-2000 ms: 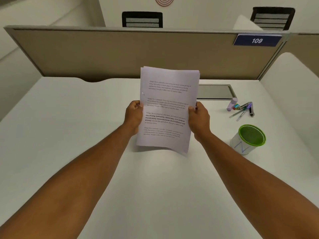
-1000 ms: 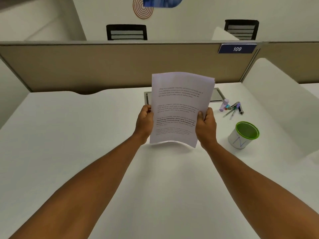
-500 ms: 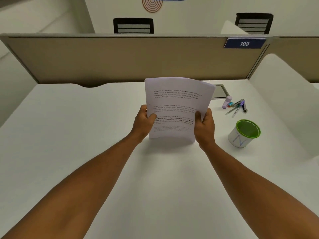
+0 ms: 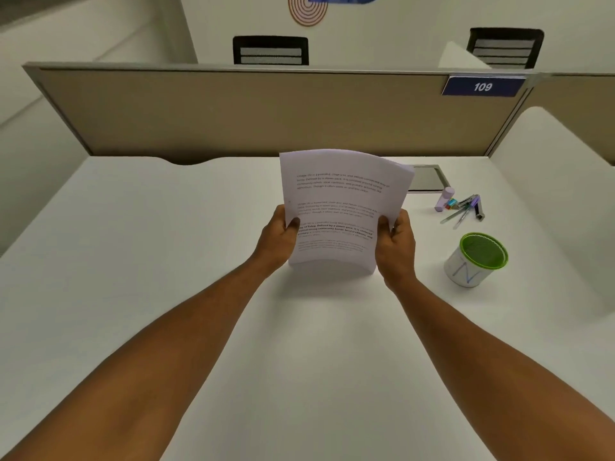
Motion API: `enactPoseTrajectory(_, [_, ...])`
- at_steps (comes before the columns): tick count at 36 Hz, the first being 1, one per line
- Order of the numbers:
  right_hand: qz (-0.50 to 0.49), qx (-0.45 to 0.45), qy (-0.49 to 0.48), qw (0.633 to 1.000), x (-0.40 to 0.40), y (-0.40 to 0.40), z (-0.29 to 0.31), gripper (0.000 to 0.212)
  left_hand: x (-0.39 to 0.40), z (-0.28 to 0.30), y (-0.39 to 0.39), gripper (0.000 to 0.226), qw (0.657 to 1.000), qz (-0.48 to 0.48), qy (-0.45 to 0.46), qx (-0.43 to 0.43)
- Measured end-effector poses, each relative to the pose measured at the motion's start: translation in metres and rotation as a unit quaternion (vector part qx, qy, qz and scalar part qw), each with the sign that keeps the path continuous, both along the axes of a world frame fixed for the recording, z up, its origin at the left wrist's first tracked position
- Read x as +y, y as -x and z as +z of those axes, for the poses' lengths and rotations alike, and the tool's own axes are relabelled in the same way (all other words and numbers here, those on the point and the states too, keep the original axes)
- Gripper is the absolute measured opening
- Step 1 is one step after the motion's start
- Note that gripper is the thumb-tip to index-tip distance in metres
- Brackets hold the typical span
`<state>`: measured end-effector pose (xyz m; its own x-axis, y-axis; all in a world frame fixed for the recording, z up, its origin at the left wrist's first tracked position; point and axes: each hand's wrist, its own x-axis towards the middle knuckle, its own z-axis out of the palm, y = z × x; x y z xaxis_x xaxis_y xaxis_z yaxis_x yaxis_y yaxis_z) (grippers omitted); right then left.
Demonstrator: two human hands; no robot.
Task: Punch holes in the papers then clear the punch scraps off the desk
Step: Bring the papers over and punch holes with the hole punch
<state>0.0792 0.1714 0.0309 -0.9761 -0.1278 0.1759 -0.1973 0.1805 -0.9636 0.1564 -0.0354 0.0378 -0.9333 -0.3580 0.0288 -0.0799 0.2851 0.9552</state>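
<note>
A stack of white printed papers stands nearly upright, its bottom edge touching the white desk in the middle. My left hand grips the stack's left edge and my right hand grips its right edge, thumbs on the front sheet. The upper part of the stack bows back and to the right. A small punched hole shows near the left edge of the top sheet. No hole punch or scraps can be made out.
A white cup with a green rim stands right of my right hand. Beyond it lie several pens and a small lilac tube. A grey inset panel sits behind the papers. A tan partition closes the desk's far side.
The papers have come down from being held in the air until their bottom edge rests on the desk. Both hands kept their grip and slid lower on the sides.
</note>
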Motion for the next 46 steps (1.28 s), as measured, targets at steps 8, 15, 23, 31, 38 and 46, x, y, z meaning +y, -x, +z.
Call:
enactPoseTrajectory(8, [-0.005,0.021,0.015,1.000,-0.003,-0.003,0.011,0.015,0.001,0.003,0.000,0.016,0.997,0.022,0.064,0.027])
enactPoseTrajectory(15, [0.014,0.005,0.009,1.000,-0.001,-0.005,0.002,0.012,0.000,-0.006,-0.004,0.022,0.998,0.004,0.067,0.006])
enactPoseTrajectory(23, [0.009,0.027,0.005,1.000,0.002,-0.004,0.007,0.017,-0.001,-0.005,-0.004,0.015,0.994,0.019,0.106,0.002])
enactPoseTrajectory(31, [0.025,0.025,-0.007,0.999,0.007,0.002,0.002,0.016,-0.004,-0.007,-0.004,0.014,0.992,0.029,0.126,-0.001])
enactPoseTrajectory(38, [0.027,0.011,-0.026,0.999,0.014,0.006,-0.007,0.014,-0.004,-0.018,-0.003,0.015,0.985,0.034,0.166,-0.028])
enactPoseTrajectory(46, [0.037,0.051,-0.002,0.998,0.009,0.021,0.020,0.017,-0.004,0.002,0.005,0.014,0.979,0.078,0.189,-0.009])
